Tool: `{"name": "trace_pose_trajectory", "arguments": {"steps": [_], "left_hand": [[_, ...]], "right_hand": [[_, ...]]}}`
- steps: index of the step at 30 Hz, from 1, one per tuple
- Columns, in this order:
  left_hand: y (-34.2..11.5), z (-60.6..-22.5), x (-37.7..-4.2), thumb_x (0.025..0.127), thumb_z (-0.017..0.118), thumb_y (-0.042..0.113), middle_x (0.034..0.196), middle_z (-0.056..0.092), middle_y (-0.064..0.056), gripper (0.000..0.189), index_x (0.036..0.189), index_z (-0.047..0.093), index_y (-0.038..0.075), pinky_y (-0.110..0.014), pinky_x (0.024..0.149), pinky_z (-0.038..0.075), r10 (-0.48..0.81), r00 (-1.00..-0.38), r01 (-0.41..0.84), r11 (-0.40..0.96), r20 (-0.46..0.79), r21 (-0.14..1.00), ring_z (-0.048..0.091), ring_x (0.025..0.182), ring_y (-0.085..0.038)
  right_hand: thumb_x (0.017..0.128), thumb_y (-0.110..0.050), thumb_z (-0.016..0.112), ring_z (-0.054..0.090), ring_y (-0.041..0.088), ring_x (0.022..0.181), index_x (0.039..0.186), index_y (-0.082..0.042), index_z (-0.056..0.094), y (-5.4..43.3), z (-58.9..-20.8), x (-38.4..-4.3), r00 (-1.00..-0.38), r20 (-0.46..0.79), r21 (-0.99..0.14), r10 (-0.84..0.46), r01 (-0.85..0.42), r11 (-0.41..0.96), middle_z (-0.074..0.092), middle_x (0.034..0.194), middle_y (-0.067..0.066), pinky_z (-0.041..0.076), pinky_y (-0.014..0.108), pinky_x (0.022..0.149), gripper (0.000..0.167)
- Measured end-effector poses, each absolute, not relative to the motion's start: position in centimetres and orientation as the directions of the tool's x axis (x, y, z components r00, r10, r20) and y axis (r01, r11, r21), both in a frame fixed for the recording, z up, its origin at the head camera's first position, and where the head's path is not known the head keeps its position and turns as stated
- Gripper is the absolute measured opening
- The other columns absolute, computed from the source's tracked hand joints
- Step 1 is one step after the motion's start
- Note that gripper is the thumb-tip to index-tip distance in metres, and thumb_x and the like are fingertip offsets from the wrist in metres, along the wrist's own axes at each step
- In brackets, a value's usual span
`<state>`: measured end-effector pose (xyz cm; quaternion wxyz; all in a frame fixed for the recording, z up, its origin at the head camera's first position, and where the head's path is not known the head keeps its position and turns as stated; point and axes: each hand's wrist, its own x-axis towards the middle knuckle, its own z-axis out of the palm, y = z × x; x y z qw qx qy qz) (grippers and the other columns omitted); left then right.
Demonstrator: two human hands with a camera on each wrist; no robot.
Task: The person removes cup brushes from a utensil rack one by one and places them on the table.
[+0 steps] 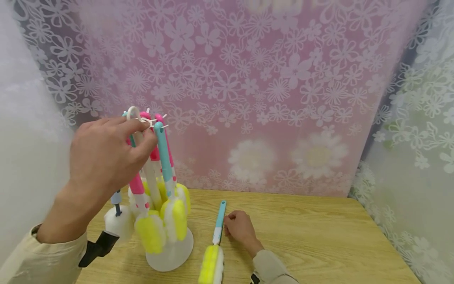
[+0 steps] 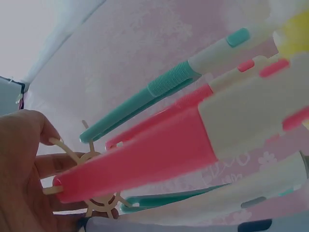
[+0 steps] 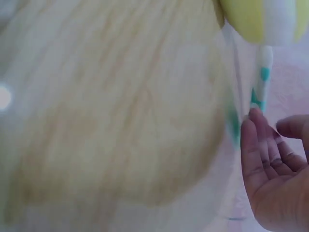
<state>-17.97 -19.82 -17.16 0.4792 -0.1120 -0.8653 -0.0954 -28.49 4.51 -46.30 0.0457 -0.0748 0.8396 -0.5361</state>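
My left hand (image 1: 110, 152) grips the top of a white brush rack (image 1: 173, 256), by its spoked hook ring (image 2: 102, 203). Around the rack hang several sponge brushes with pink (image 1: 136, 184) or blue handles (image 1: 163, 152) and yellow-and-white heads. Part of the ring is hidden behind my fingers. Another sponge brush (image 1: 216, 235), blue-handled, lies on the table to the right of the rack, its handle pointing away from me. Beside that handle rests my right hand (image 1: 241, 227), fingers loosely bent and holding nothing; in the right wrist view its fingertips are close to the handle.
A round white brush head (image 1: 118, 223) hangs at the rack's left side. The wood-grain table (image 1: 312, 236) extends to the right. A pink floral curtain (image 1: 227, 98) stands behind it, with pale sheets (image 1: 418, 165) at the sides.
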Motion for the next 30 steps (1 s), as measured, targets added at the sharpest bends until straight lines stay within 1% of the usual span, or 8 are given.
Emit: {"name": "trace_pose_trajectory", "arguments": {"steps": [2, 5, 12, 15, 19, 22, 24, 30], "left_hand": [[-19.8, -17.3, -18.0, 0.084, 0.049, 0.023, 0.066, 0.064, -0.003, 0.029, 0.089, 0.075, 0.011, -0.042, 0.057, 0.039, 0.105, -0.527, 0.294, 0.954, 0.843, 0.065, 0.051, 0.057, -0.028], [-19.9, -17.5, -18.1, 0.084, 0.047, 0.021, 0.065, 0.059, -0.004, 0.026, 0.086, 0.070, 0.008, -0.044, 0.058, 0.040, 0.118, -0.525, 0.304, 0.951, 0.843, 0.057, 0.047, 0.055, -0.028], [-20.0, -18.3, -18.6, 0.084, 0.036, 0.020, 0.065, 0.050, -0.007, 0.028, 0.085, 0.061, 0.006, -0.048, 0.069, 0.043, 0.166, -0.413, 0.344, 0.939, 0.895, -0.015, 0.048, 0.058, -0.028], [-20.1, -18.5, -18.7, 0.086, 0.035, 0.021, 0.070, 0.056, -0.010, 0.038, 0.098, 0.069, 0.008, -0.049, 0.074, 0.043, 0.160, -0.415, 0.360, 0.933, 0.896, 0.000, 0.052, 0.064, -0.030], [-20.3, -18.6, -18.6, 0.088, 0.038, 0.022, 0.075, 0.060, -0.012, 0.043, 0.111, 0.072, 0.012, -0.051, 0.080, 0.041, 0.131, -0.450, 0.369, 0.928, 0.883, 0.051, 0.055, 0.071, -0.033], [-20.3, -18.6, -18.6, 0.088, 0.038, 0.022, 0.080, 0.063, -0.014, 0.043, 0.111, 0.073, 0.012, -0.052, 0.080, 0.040, 0.120, -0.446, 0.368, 0.928, 0.887, 0.060, 0.055, 0.071, -0.035], [-20.2, -18.7, -18.7, 0.088, 0.037, 0.023, 0.082, 0.064, -0.015, 0.044, 0.110, 0.074, 0.011, -0.052, 0.079, 0.040, 0.116, -0.428, 0.366, 0.929, 0.896, 0.055, 0.054, 0.069, -0.036], [-19.9, -18.7, -19.0, 0.088, 0.035, 0.024, 0.080, 0.064, -0.016, 0.046, 0.106, 0.075, 0.011, -0.050, 0.076, 0.041, 0.111, -0.379, 0.371, 0.928, 0.919, 0.041, 0.052, 0.064, -0.035]], "right_hand": [[0.097, -0.012, 0.052, 0.066, 0.025, 0.063, 0.093, 0.004, 0.066, 4.8, -45.7, -28.6, -0.986, 0.041, -0.911, -0.161, -0.103, 0.399, 0.065, 0.072, 0.012, 0.053, 0.032, 0.055, 0.021], [0.097, -0.014, 0.052, 0.066, 0.027, 0.066, 0.096, 0.003, 0.065, 5.0, -44.3, -28.7, -0.983, 0.097, -0.922, -0.156, -0.148, 0.359, 0.065, 0.077, 0.014, 0.055, 0.037, 0.059, 0.022], [0.097, -0.029, 0.054, 0.063, 0.012, 0.062, 0.092, -0.011, 0.068, 3.1, -38.3, -26.8, -0.925, 0.345, -0.847, -0.161, -0.381, 0.371, 0.063, 0.072, -0.005, 0.051, 0.029, 0.052, 0.023], [0.096, -0.033, 0.055, 0.061, 0.009, 0.064, 0.096, -0.014, 0.069, 1.8, -35.4, -25.3, -0.852, 0.486, -0.782, -0.193, -0.523, 0.338, 0.063, 0.075, -0.010, 0.051, 0.027, 0.055, 0.023], [0.094, -0.027, 0.061, 0.062, 0.006, 0.074, 0.104, -0.013, 0.070, -0.5, -32.1, -23.6, -0.706, 0.658, -0.680, -0.263, -0.706, 0.197, 0.067, 0.086, -0.009, 0.054, 0.024, 0.061, 0.020], [0.089, -0.025, 0.068, 0.064, 0.007, 0.079, 0.109, -0.011, 0.069, -2.6, -30.2, -22.7, -0.610, 0.741, -0.594, -0.280, -0.791, 0.148, 0.069, 0.091, -0.005, 0.053, 0.021, 0.062, 0.024], [0.086, -0.026, 0.071, 0.065, 0.009, 0.078, 0.110, -0.010, 0.068, -3.8, -29.5, -22.4, -0.576, 0.770, -0.552, -0.274, -0.817, 0.166, 0.068, 0.091, -0.002, 0.052, 0.017, 0.062, 0.029], [0.083, -0.032, 0.074, 0.065, 0.009, 0.076, 0.110, -0.011, 0.066, -5.2, -29.5, -22.7, -0.604, 0.764, -0.549, -0.227, -0.793, 0.264, 0.066, 0.089, -0.004, 0.051, 0.014, 0.064, 0.035]]}}
